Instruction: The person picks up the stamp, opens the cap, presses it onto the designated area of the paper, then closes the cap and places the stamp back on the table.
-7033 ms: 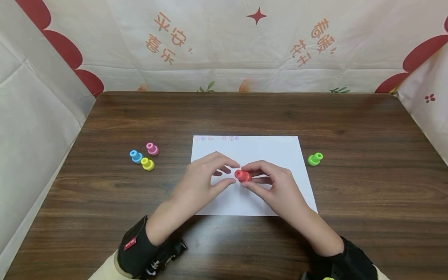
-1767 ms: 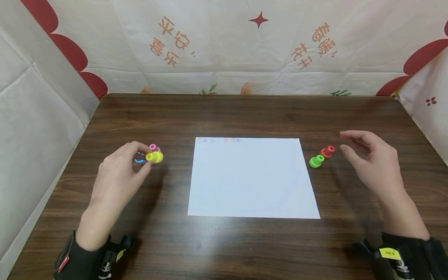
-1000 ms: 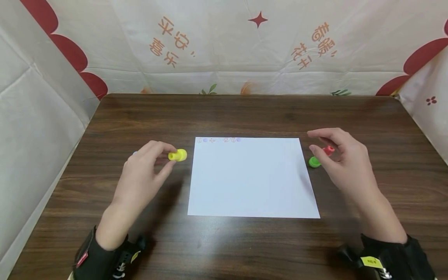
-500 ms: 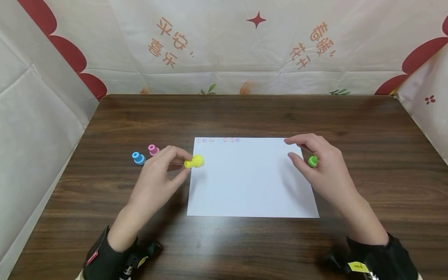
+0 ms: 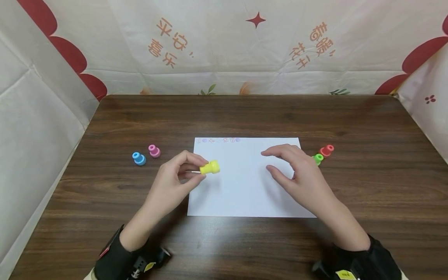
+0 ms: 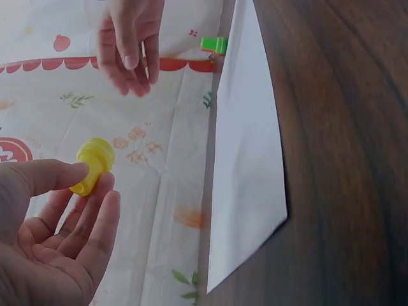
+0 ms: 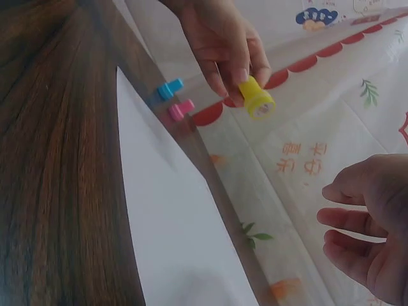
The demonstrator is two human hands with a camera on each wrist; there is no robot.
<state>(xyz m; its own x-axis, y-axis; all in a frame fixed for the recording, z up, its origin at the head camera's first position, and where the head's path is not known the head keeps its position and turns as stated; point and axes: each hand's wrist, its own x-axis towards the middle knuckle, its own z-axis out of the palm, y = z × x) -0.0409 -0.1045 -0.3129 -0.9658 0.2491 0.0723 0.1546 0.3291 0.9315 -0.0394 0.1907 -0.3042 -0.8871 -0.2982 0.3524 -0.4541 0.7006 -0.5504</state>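
I see a yellow stamp (image 5: 210, 167) against a white sheet of paper (image 5: 245, 194); the sheet's top edge carries a row of tiny purple and red printed marks (image 5: 217, 140). Table (image 5: 245, 112) is dark brown wood grain. On my left side, a blue stamp (image 5: 139, 158) and a pink stamp (image 5: 154, 150). On the right, a green stamp (image 5: 317, 158) and a red stamp (image 5: 327, 150). Backdrop cloth (image 5: 224, 42) is cream with red scalloped shapes, a red star (image 5: 258, 20), orange characters, small green leaves. Wrist straps (image 5: 119, 260) are black, one with a red tag, one with a yellow tag.
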